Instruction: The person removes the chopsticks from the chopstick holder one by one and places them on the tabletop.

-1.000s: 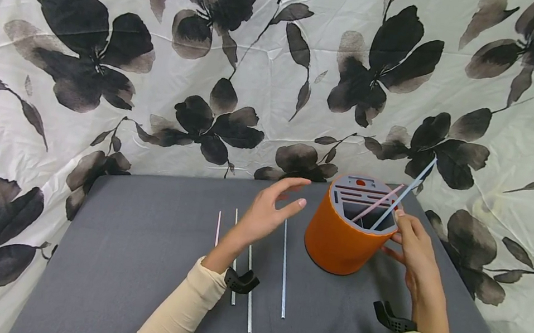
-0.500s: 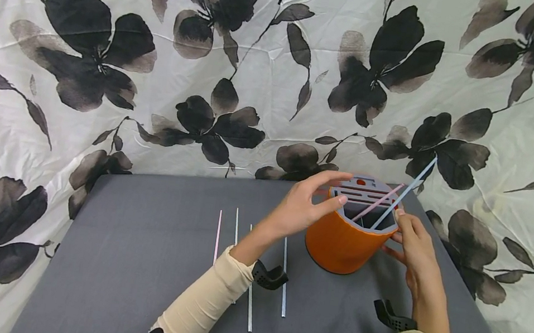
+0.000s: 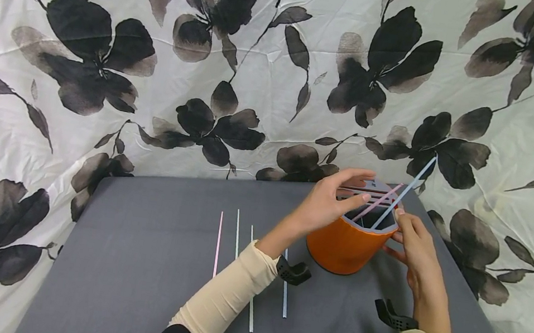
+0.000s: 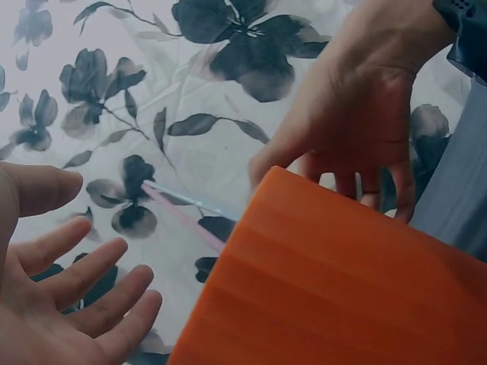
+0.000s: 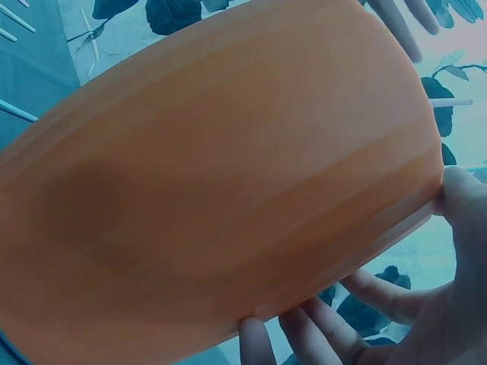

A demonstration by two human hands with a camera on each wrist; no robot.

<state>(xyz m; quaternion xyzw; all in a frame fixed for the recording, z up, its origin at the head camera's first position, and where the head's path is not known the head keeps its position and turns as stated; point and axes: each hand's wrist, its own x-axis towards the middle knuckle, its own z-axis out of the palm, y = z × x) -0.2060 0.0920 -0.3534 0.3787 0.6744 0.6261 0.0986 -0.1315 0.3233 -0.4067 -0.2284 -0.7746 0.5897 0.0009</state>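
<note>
An orange round holder [image 3: 344, 250] with a slotted grey top stands towards the right of the table. A thin blue stick [image 3: 418, 178] and a pink stick [image 3: 387, 196] lean out of its larger front compartment. My right hand [image 3: 419, 259] grips the holder's right side, thumb at the rim and fingers against the wall, as the right wrist view shows on the orange wall [image 5: 228, 167]. Over the holder's left rim hovers my left hand [image 3: 325, 203], fingers spread and holding nothing; the left wrist view shows this hand [image 4: 76, 296] beside the holder's mouth.
Several thin sticks lie on the grey tabletop [image 3: 148, 263] left of the holder, among them a pink one [image 3: 218, 239] and a blue one [image 3: 285, 298]. My left forearm crosses above them. A floral cloth [image 3: 278, 78] hangs behind the table.
My left hand has moved right, from beside the holder to over its left rim. The right hand keeps its grip; the holder and the leaning sticks stay in place.
</note>
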